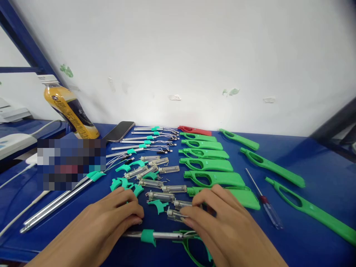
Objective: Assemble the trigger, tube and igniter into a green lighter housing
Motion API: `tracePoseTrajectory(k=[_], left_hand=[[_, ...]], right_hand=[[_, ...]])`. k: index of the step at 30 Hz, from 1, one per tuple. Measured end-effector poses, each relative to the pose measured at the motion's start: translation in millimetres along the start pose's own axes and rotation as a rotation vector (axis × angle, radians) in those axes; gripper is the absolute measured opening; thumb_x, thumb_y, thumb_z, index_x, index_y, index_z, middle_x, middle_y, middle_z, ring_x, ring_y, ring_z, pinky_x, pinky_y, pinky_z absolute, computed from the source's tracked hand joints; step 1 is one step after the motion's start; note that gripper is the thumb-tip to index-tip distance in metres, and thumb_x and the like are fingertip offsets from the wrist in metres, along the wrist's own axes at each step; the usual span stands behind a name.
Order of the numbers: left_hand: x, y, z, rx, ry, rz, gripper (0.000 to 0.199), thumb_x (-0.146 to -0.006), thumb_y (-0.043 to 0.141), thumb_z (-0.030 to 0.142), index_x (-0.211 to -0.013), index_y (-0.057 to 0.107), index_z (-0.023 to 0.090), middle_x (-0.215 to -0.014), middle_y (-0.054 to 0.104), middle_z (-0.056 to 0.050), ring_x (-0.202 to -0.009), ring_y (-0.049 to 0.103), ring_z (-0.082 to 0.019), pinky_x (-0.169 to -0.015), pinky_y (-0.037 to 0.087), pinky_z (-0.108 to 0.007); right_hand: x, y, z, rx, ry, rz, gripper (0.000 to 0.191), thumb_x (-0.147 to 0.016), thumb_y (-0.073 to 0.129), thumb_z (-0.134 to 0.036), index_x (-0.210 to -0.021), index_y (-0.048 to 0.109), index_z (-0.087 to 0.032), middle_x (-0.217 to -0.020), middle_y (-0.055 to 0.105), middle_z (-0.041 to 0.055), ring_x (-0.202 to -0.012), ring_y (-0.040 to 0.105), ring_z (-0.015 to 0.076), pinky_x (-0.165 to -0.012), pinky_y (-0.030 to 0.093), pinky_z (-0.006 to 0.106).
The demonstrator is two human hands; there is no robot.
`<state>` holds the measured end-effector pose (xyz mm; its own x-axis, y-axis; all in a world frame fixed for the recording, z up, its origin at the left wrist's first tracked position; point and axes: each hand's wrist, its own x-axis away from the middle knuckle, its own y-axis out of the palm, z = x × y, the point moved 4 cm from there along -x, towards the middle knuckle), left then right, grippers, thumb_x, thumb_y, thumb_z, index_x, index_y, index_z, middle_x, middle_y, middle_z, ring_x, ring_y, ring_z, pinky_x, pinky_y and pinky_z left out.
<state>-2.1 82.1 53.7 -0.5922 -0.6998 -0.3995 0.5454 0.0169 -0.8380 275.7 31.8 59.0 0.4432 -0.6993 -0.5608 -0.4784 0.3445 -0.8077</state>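
My right hand (214,215) has its thumb and fingertips at the right end of a clear cartridge (175,215), closed on it. Beside it lies another clear cartridge (182,204). My left hand (122,211) has bent fingers with thumb and fingertips close together near the teal clips; whatever lies between them is hidden. Below the hands a metal tube (164,235) with a teal clip (148,236) around it reaches into a green handle shell (191,248), partly covered by my right hand.
Green handles (214,178) and one red handle (194,130) form a column. More handles and a screwdriver (267,207) lie right. Tubes with wires (59,202), a phone (120,131) and a bottle (69,109) stand or lie left. The wall (178,55) closes the back.
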Motion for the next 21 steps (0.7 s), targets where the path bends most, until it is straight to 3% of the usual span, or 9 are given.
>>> tracePoseTrajectory(k=[5, 9, 12, 16, 19, 21], left_hand=[[-8, -3.8, 7, -0.049, -0.040, -0.093, 0.035, -0.113, 0.052, 0.020, -0.098, 0.082, 0.033, -0.093, 0.081, 0.005, -0.076, 0.083, -0.014, -0.073, 0.065, -0.013], [-5, -0.8, 9, -0.099, -0.016, -0.047, 0.038, -0.109, 0.047, 0.011, -0.097, 0.079, 0.029, -0.093, 0.082, 0.002, -0.073, 0.084, -0.012, -0.068, 0.063, -0.011], [-7, -3.2, 15, -0.123, 0.010, -0.013, 0.037, -0.107, 0.048, 0.010, -0.099, 0.078, 0.030, -0.093, 0.082, 0.003, -0.074, 0.084, -0.011, -0.069, 0.061, -0.011], [-13, -11.3, 21, -0.050, -0.059, 0.023, 0.029, -0.113, 0.054, 0.021, -0.098, 0.076, 0.030, -0.089, 0.081, 0.005, -0.071, 0.081, -0.012, -0.067, 0.058, -0.015], [-18, -11.4, 17, -0.003, -0.159, 0.001, 0.029, -0.118, 0.053, 0.034, -0.101, 0.077, 0.030, -0.092, 0.084, 0.005, -0.076, 0.082, -0.015, -0.069, 0.056, -0.021], [-24, -9.8, 12, -0.002, -0.195, -0.018, 0.030, -0.118, 0.052, 0.036, -0.102, 0.076, 0.029, -0.095, 0.084, 0.004, -0.079, 0.081, -0.016, -0.070, 0.053, -0.025]], right_hand=[[-31, 18, 2, -0.024, -0.061, -0.041, 0.021, -0.092, 0.088, -0.010, -0.096, 0.078, -0.027, -0.099, 0.076, -0.0009, -0.088, 0.073, 0.0231, -0.078, 0.059, 0.038], [-37, 25, -4, 0.065, -0.096, -0.040, 0.029, -0.081, 0.103, -0.019, -0.092, 0.076, -0.026, -0.098, 0.076, -0.0001, -0.088, 0.075, 0.0250, -0.073, 0.056, 0.039], [-37, 24, -8, 0.144, -0.137, -0.026, 0.030, -0.084, 0.102, -0.024, -0.092, 0.074, -0.025, -0.099, 0.077, 0.0014, -0.087, 0.075, 0.0256, -0.073, 0.055, 0.040], [-40, 7, -7, 0.117, -0.125, 0.020, 0.011, -0.114, 0.072, -0.023, -0.103, 0.070, -0.025, -0.103, 0.078, 0.0014, -0.086, 0.075, 0.0232, -0.074, 0.052, 0.040], [-48, -8, -2, 0.051, -0.110, 0.012, 0.031, -0.126, 0.043, -0.028, -0.105, 0.066, -0.026, -0.097, 0.079, -0.0019, -0.082, 0.076, 0.0219, -0.072, 0.050, 0.040], [-54, -17, 3, 0.019, -0.101, 0.012, 0.036, -0.128, 0.039, -0.035, -0.104, 0.065, -0.028, -0.091, 0.080, -0.0044, -0.079, 0.077, 0.0212, -0.072, 0.051, 0.040]])
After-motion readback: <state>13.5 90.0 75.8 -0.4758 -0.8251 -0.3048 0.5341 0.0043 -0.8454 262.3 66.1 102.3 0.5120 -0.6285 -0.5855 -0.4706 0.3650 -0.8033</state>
